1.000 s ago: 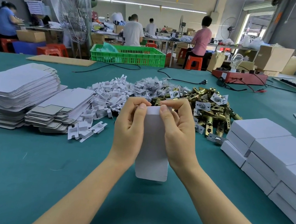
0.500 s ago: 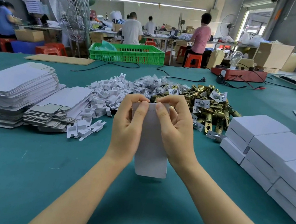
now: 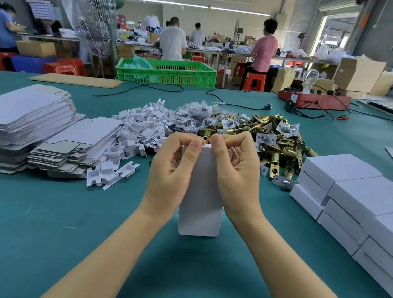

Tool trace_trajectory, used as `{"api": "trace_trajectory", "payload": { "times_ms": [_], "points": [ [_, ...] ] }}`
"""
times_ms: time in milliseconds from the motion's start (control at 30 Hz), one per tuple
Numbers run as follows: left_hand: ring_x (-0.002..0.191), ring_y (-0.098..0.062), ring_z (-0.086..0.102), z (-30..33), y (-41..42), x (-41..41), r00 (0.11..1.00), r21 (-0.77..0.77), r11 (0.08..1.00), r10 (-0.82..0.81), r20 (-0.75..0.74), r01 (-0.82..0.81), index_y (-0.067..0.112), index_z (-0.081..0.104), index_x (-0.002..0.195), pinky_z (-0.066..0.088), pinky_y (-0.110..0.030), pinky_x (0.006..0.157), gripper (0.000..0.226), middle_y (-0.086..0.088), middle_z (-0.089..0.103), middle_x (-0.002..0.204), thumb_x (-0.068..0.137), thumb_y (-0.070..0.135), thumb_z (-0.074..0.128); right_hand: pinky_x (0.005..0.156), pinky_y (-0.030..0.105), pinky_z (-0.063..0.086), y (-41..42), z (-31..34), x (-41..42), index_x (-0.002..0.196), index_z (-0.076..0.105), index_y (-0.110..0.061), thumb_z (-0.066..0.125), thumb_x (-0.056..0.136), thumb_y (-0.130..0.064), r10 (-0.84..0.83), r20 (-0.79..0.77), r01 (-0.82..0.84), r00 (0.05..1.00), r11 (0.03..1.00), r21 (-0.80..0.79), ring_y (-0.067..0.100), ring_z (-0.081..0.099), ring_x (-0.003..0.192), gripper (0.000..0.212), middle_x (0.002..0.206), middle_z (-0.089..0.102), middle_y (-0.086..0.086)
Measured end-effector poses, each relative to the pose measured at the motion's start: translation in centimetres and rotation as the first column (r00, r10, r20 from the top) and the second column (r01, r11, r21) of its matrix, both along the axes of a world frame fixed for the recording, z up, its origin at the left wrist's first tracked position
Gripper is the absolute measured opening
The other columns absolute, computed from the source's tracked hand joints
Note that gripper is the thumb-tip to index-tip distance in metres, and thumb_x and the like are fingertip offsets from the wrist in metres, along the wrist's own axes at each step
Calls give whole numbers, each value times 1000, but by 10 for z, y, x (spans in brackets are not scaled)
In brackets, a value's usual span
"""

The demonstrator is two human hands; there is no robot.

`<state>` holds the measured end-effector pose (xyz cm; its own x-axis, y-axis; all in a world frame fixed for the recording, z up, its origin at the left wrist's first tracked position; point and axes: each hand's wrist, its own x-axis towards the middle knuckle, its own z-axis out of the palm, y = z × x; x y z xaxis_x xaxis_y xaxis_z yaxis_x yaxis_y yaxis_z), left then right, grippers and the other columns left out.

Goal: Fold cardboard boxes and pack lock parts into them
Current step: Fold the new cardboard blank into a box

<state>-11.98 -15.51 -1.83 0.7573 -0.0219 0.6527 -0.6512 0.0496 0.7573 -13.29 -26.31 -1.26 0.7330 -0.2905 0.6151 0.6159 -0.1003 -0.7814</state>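
A wide green desk point(image 3: 30, 227) carries everything. At its right edge sit stacks of folded white boxes point(image 3: 367, 211), packed close together in layers. On the left lie two piles of flat blanks point(image 3: 24, 121), the taller one at the far left and a lower one leaning against it. Behind the hands, in the middle of the desk, a heap of white plastic inserts point(image 3: 141, 126) runs into a heap of small clear bags point(image 3: 192, 118), and just right of those lies a pile of brass latches point(image 3: 278, 144), some with silver faceplates. A green crate point(image 3: 168, 72) stands at the far edge, with a red box point(image 3: 314, 99) and black cables to its right. Other workers sit at benches beyond.

In the centre a white box point(image 3: 199, 214) stands upright, its lower end on or just above the desk. The left hand point(image 3: 172, 173) and the right hand point(image 3: 234, 176) flank its upper part. Both sets of fingers are curled and pinch the box's top edge, thumbs on the near face, the two thumb tips almost meeting.
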Motion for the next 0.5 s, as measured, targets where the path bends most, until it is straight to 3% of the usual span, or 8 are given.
{"api": "trace_trajectory", "payload": {
  "times_ms": [167, 333, 433, 500],
  "points": [
    [74, 1, 53, -6, 3, 1, 999, 98, 995, 13, 48, -17, 14, 63, 100, 41, -11, 69, 10, 2, 63, 91, 96, 21, 56, 67, 16, 41, -3, 0, 1, 79, 52, -24, 60, 93, -23, -3, -10, 3, 1000, 1000, 17, 3, 51, 69, 16, 76, 56, -14],
    [86, -6, 61, -8, -1, 0, 998, 73, 997, -4, 68, -1, 20, 62, 96, 46, -17, 77, 8, 2, 65, 93, 91, 25, 59, 73, 27, 46, -7, 2, 1, 76, 53, -26, 62, 91, -22, -29, -4, 29, 1000, 1000, -6, 11, 57, 78, 19, 77, 59, -13],
    [89, -8, 62, -7, -2, -1, 997, 33, 999, -16, 82, 14, 12, 64, 94, 47, -16, 79, 6, -2, 66, 93, 92, 17, 61, 77, 42, 47, -6, 2, 1, 73, 51, -21, 62, 90, -25, -52, 18, 53, 998, 998, -19, 25, 57, 80, 21, 79, 59, 2],
    [85, -5, 61, -7, -2, -2, 997, 20, 1000, -7, 78, 6, 16, 64, 94, 46, -13, 75, 4, 4, 66, 90, 92, 16, 60, 78, 47, 47, -5, 3, 1, 76, 52, -19, 61, 90, -31, -61, 24, 62, 998, 998, -34, 30, 57, 83, 21, 84, 59, 12]
  ]
}}
